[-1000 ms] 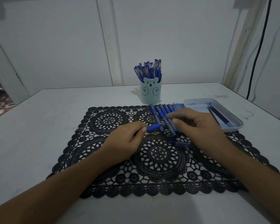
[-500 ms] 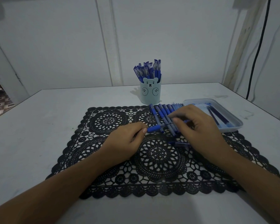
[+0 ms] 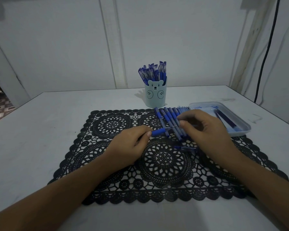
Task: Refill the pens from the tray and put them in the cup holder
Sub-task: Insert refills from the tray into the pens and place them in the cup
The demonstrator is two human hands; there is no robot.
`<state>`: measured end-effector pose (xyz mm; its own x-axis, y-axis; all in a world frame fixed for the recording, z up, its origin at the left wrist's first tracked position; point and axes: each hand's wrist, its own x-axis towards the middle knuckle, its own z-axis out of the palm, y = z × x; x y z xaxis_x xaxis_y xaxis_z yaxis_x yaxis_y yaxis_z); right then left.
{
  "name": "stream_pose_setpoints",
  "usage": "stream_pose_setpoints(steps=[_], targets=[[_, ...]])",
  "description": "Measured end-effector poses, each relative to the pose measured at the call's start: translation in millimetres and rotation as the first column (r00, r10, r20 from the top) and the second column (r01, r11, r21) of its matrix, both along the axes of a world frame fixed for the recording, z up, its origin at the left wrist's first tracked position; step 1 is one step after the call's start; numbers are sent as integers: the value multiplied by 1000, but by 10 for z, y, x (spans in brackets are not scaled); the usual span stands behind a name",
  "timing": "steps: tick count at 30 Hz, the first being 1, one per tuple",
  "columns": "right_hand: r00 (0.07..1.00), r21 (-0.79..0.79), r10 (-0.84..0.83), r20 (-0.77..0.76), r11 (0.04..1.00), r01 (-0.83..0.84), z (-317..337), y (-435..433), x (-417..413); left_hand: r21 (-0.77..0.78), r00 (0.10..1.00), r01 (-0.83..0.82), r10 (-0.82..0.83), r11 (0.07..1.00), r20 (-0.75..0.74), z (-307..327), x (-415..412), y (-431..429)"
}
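2 grips: left hand pinches a blue pen barrel, right hand pinches its refill.

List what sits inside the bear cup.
Blue pens stand inside the cup, tops poking above its rim. Their lower ends, and anything beneath them, are hidden by its wall.

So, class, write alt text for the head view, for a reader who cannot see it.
A left hand grips one end of a blue pen and a right hand pinches the other, above a black lace mat. Behind them lie a row of pens, a bear-faced cup holder full of pens, and a tray at right.
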<state>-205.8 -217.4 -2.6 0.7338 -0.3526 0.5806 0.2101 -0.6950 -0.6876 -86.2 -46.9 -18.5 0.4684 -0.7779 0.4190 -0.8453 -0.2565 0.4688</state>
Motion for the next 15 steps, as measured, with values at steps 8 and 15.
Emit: stream_pose_setpoints(steps=[8,15], targets=[[990,-17,98,-102,995,-100,-43,81,2,36,997,14,-16,999,70,-12,-10,6],[977,-135,19,-213,990,-49,-2,100,-37,74,990,43,-53,996,128,-22,-23,4]])
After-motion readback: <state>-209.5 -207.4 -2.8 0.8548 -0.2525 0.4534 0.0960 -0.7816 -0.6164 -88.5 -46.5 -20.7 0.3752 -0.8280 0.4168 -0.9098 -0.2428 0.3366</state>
